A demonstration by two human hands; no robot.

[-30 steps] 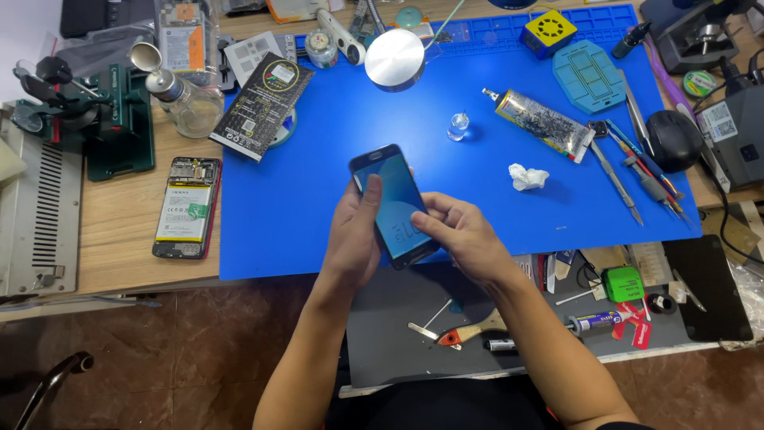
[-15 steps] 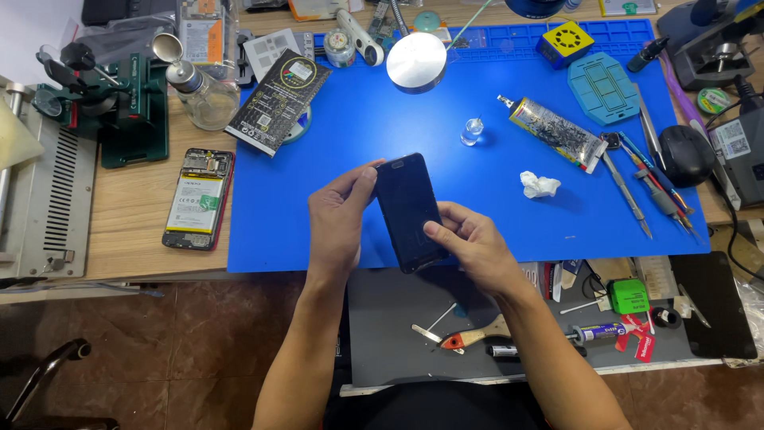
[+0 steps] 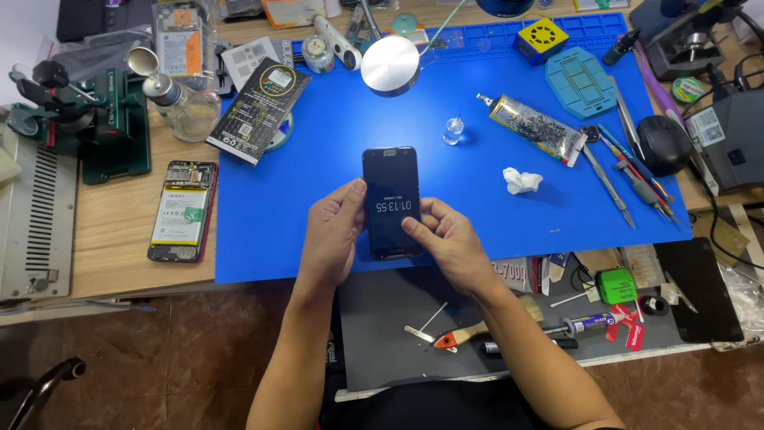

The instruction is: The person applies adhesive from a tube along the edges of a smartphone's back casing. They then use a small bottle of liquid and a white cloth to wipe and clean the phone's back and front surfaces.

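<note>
A black smartphone (image 3: 391,199) with a lit screen is held upright over the near edge of the blue work mat (image 3: 318,159). My left hand (image 3: 333,235) grips its left side, thumb on the edge. My right hand (image 3: 446,243) holds the lower right side, its thumb pressed on the screen's lower part.
On the mat lie a crumpled white wad (image 3: 521,181), a glue tube (image 3: 529,127), a small clear bottle (image 3: 453,130), a round metal lamp head (image 3: 390,66) and tweezers (image 3: 609,179). An opened phone (image 3: 182,210) rests on the wooden bench at left. A grey tray (image 3: 414,318) below holds small tools.
The phone has turned from tilted to straight, moved slightly away from me, and its screen now glows with digits. Both hands shifted with it.
</note>
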